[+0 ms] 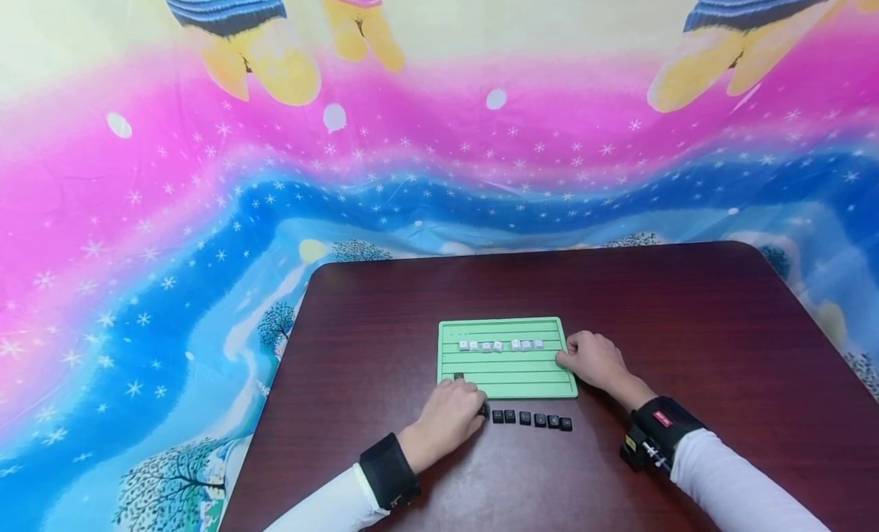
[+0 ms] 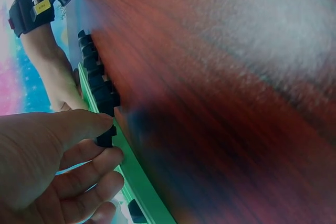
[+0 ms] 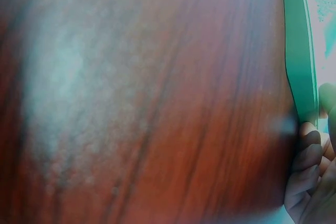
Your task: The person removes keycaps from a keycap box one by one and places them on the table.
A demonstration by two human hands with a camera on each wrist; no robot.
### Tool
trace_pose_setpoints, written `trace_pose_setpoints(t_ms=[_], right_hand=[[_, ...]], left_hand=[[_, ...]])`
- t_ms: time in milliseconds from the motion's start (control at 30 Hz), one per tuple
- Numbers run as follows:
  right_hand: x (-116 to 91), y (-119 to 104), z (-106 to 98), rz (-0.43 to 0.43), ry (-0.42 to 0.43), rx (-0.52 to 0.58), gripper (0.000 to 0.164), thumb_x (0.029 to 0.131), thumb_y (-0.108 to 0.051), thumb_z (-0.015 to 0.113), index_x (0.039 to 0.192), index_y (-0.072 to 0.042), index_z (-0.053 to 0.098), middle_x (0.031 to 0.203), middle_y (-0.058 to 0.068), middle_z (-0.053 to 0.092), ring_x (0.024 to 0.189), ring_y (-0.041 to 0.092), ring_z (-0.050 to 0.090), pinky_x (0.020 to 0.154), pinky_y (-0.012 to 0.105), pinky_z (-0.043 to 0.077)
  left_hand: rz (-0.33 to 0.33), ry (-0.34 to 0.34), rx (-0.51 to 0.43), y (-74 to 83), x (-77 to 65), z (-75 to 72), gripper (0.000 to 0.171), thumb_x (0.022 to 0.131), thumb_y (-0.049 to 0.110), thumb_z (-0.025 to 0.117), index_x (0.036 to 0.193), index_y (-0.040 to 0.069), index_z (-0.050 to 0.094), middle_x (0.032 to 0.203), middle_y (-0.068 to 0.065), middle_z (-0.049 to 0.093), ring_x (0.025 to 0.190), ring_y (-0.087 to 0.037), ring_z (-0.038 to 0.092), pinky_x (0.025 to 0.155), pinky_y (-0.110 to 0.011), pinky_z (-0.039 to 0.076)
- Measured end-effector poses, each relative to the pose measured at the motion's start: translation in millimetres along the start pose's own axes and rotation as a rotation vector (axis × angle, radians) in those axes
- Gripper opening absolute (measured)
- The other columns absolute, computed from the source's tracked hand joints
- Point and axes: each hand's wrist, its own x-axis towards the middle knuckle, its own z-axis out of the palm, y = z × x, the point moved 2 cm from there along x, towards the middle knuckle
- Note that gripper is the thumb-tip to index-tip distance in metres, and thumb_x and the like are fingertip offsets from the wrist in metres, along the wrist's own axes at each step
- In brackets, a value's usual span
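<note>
Here, a small black keycap [image 2: 105,140] is pinched between the thumb and bent fingers of the left hand [image 1: 445,419], just beside the near edge of a green board [image 1: 525,379]. By the right hand [image 1: 599,360] the board is gripped at its right edge, near the lower corner – thumb laid on one side, fingers curled on the other. On the ridged face of the board, seven white keycaps [image 1: 497,346] are set out in one row, split by a gap into four and three; a lone black keycap [image 1: 458,377] is placed lower, toward the left. In front of the board, six black keycaps [image 1: 540,420] are lined up on the dark wooden table [image 1: 659,311]. Behind it, a patterned cloth [image 1: 412,150] is hung. On each wrist a black band [image 1: 389,471] is worn over a white sleeve [image 1: 330,501].
</note>
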Motion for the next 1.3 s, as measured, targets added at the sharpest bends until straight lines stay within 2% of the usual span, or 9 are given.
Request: trace_pose_setpoints(t_ms=[267, 900, 1133, 1300], right_hand=[[0, 0, 0, 0.000, -0.007, -0.004, 0.044, 0.086, -0.025, 0.065, 0.056, -0.020, 0.033, 0.054, -0.008, 0.024, 0.049, 0.011, 0.022, 0.049, 0.024, 0.016], [-1, 1, 0, -0.017, 0.003, 0.011, 0.044, 0.086, -0.023, 0.064, 0.057, -0.020, 0.031, 0.054, -0.008, 0.023, 0.050, 0.011, 0.020, 0.049, 0.025, 0.014], [-1, 1, 0, -0.022, 0.000, 0.018, 0.044, 0.086, -0.023, 0.064, 0.057, -0.020, 0.031, 0.054, -0.008, 0.022, 0.049, 0.011, 0.019, 0.049, 0.025, 0.014], [0, 2, 1, -0.021, -0.003, 0.011, 0.044, 0.087, -0.023, 0.064, 0.057, -0.020, 0.032, 0.054, -0.008, 0.023, 0.049, 0.011, 0.019, 0.049, 0.025, 0.014]], left_hand=[[0.013, -0.011, 0.005, 5.7, -1.8, 3.1, 0.011, 0.082, 0.028, 0.080, 0.085, 0.021, 0.072, 0.079, 0.009, 0.069, 0.073, -0.009, 0.064, 0.061, -0.022, 0.041], [0.016, -0.021, 0.055, 8.7, -2.7, 7.2, 0.016, 0.083, 0.035, 0.080, 0.085, 0.023, 0.071, 0.080, 0.010, 0.067, 0.073, -0.008, 0.062, 0.063, -0.022, 0.042], [0.000, -0.022, 0.012, 3.8, -1.7, 0.4, 0.019, 0.084, 0.040, 0.079, 0.088, 0.023, 0.072, 0.079, 0.011, 0.067, 0.075, -0.008, 0.064, 0.064, -0.022, 0.041], [-0.021, -0.005, -0.008, -1.0, 0.3, -6.2, 0.020, 0.085, 0.042, 0.078, 0.084, 0.024, 0.069, 0.073, 0.012, 0.061, 0.070, -0.008, 0.059, 0.062, -0.022, 0.039]])
